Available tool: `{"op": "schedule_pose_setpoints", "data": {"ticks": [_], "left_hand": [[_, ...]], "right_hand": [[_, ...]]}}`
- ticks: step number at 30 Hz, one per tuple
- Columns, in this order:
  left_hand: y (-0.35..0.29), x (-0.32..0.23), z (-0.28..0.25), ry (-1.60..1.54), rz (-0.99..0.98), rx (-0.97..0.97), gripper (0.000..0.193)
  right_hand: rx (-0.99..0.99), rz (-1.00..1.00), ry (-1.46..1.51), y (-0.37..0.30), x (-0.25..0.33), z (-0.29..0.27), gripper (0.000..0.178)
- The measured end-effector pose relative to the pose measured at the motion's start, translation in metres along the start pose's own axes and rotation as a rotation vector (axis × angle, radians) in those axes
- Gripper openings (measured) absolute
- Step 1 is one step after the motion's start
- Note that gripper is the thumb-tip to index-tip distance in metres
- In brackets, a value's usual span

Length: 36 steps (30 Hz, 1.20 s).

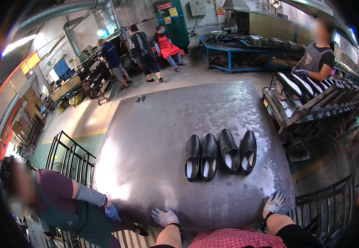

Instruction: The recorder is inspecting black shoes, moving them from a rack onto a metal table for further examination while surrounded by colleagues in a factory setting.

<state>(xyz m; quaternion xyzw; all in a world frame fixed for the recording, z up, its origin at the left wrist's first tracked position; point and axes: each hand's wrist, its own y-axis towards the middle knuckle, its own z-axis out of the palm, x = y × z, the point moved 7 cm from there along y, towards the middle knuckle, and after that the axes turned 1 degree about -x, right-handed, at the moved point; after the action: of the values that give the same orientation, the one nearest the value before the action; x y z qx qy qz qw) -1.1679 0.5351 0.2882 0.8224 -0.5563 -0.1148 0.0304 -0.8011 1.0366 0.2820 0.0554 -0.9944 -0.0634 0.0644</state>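
Observation:
My left hand (165,217), in a pale work glove, rests on the near edge of a large grey metal table (154,136). Its fingers are spread and hold nothing. Further right, my right hand (274,202), gloved alike, lies with fingers apart at the table's near right corner. Beyond my hands several black slip-on shoes stand side by side in a row, toes pointing away from me; the leftmost shoe (192,159) and the rightmost shoe (248,153) bound the row. Light insoles show in their openings. Neither hand touches a shoe.
Close on my left stands a person (70,206) with a blue-gloved hand by the table edge. Another person (317,58) is behind a rack (295,111) of shoes at the right. Small metal pieces (140,98) lie at the far left corner. Black metal racks (70,153) flank the table.

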Motion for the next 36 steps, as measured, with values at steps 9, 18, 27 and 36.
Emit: {"op": "schedule_pose_setpoints", "data": {"ticks": [9,18,27,36], "left_hand": [[0.002,-0.002,-0.003,0.013,-0.01,0.045,0.052],[0.001,0.001,0.004,0.003,-0.011,0.039,0.05],[0.002,0.001,0.004,0.009,-0.024,0.047,0.049],[0.003,-0.001,-0.002,0.016,-0.022,0.058,0.046]], "right_hand": [[0.023,0.021,0.011,-0.002,0.0,0.001,0.059],[0.059,0.028,-0.03,-0.001,0.001,0.0,0.056],[0.033,0.016,0.004,-0.001,0.002,0.001,0.054],[0.085,0.052,0.016,-0.002,0.0,0.002,0.055]]}}
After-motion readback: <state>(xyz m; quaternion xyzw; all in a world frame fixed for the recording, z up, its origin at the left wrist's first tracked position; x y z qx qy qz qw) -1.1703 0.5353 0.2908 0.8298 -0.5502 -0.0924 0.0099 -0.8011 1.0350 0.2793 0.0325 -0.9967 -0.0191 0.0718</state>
